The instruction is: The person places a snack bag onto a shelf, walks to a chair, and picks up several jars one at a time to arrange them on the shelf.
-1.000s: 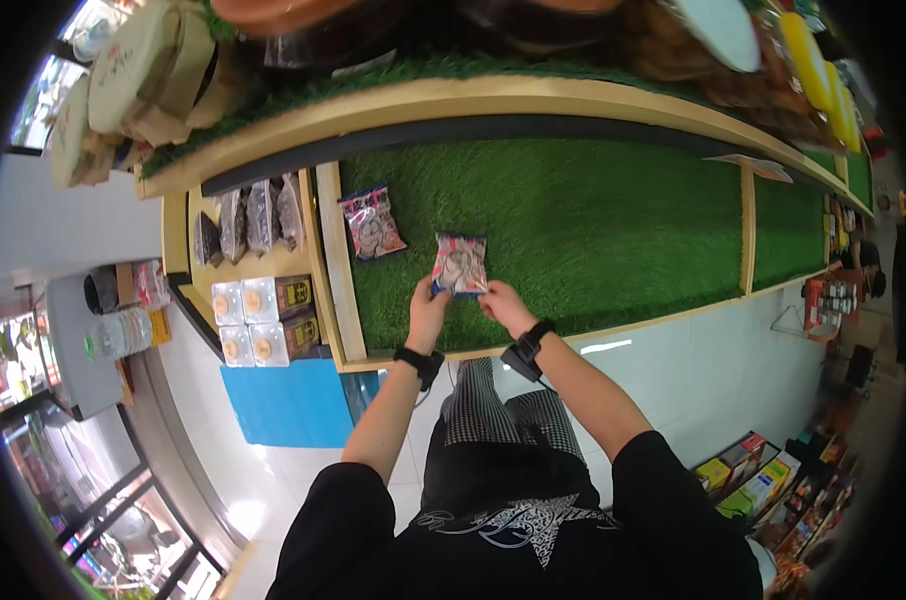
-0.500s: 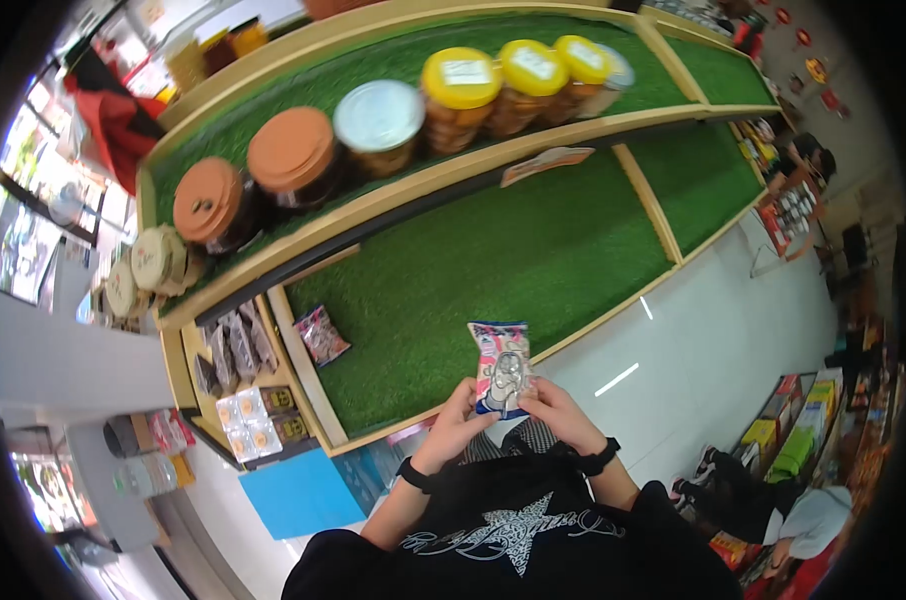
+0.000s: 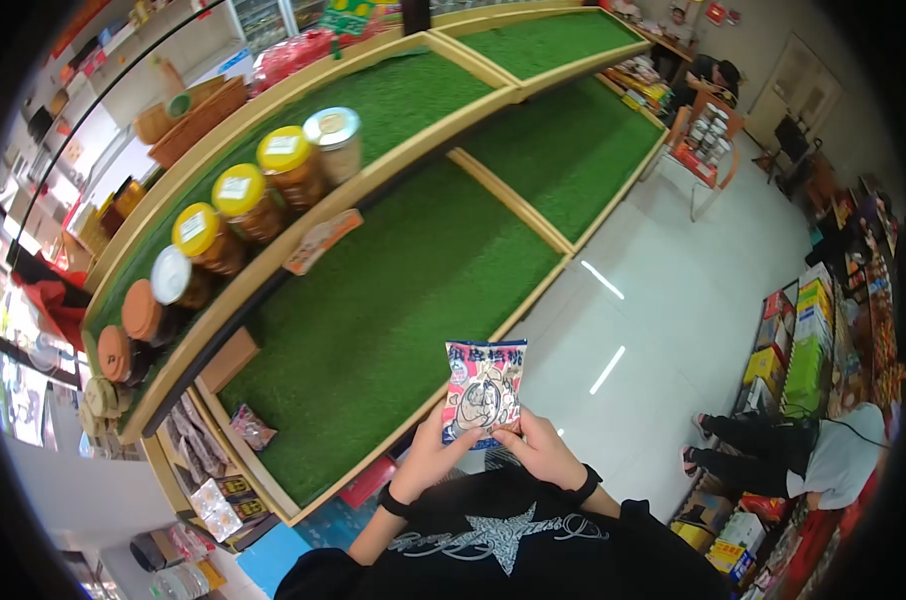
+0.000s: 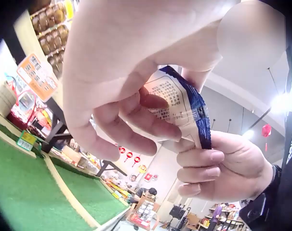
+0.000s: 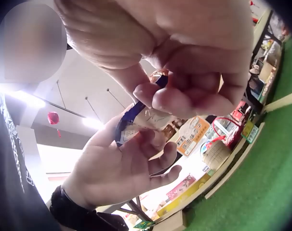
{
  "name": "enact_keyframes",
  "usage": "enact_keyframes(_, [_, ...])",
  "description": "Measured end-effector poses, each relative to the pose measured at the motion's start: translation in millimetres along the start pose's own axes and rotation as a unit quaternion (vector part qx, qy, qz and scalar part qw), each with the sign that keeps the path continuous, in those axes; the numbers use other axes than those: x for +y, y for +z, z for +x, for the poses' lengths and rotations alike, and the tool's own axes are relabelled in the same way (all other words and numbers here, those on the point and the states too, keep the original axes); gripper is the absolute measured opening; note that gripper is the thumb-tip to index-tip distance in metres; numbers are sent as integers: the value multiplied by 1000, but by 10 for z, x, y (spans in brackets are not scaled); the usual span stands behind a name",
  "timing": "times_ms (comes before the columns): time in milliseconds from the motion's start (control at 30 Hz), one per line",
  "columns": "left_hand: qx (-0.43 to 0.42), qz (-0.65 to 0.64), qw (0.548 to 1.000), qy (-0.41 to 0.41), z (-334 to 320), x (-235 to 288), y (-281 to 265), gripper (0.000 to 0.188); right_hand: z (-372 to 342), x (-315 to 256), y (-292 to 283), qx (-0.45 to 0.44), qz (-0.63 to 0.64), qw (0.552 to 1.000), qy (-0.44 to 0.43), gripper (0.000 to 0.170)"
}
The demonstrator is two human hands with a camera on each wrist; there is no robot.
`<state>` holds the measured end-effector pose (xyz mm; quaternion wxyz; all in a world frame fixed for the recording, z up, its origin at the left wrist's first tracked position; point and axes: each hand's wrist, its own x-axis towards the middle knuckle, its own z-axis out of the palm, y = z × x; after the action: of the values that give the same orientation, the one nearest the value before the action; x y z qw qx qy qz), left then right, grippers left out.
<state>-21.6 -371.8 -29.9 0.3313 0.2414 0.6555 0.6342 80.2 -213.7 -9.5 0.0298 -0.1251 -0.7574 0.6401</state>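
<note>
Plainly nearest is the black T-shirt with a white star print (image 3: pixel 513 535), and just beyond it the person's left hand (image 3: pixel 430 457) and right hand (image 3: pixel 546 452), each with a black band at the wrist. Both hold one small pink, white and blue plastic packet (image 3: pixel 485 390), upright before the body, its printed front facing up toward the head. The fingers of both hands pinch its lower blue edge, thumbs in front and fingertips behind, the left hand's other fingers loosely bent. Beyond the packet runs the long wooden counter lined with green artificial turf (image 3: pixel 373 320); at its left end lies a second small pink packet (image 3: pixel 254 428), well apart from the hands. An orange and white paper sign (image 3: pixel 323 240) hangs at the edge of the upper tier, where clear jars with yellow lids (image 3: pixel 241 190) stand in a row with white-lidded and orange-lidded ones. To the right, on the pale tiled floor (image 3: pixel 663 300), is a person in a grey top and black trousers (image 3: pixel 833 455); farther off, a wooden chair (image 3: pixel 706 170) carries small jars
</note>
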Motion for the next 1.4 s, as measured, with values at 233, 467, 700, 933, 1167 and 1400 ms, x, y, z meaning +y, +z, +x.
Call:
enact_keyframes(233, [-77, 80, 992, 59, 660, 141, 886, 31, -284, -12, -1180, 96, -120, 985, -82, 21])
enact_keyframes(467, [-101, 112, 984, 99, 1081, 219, 1655, 32, -626, 114, -1855, 186, -244, 950, -58, 26])
enact_keyframes(700, [-258, -51, 964, -41, 1479, 134, 2027, 38, -890, 362, -2058, 309, -120, 943, 21, 28])
enact_keyframes(933, [-363, -86, 925, -73, 2022, 143, 2461, 44, -849, 411, -2432, 383, 32, 922, 54, 54])
enact_keyframes(1167, [-435, -46, 899, -23, 2887, 432, 2694, 48, -393, 385, -2997, 406, 83, 910, 24, 50])
enact_keyframes(1400, [-430, 49, 899, 62, 3635, 640, 2918, 60, 60, 377, -3585, 432, 42, 901, 9, 47])
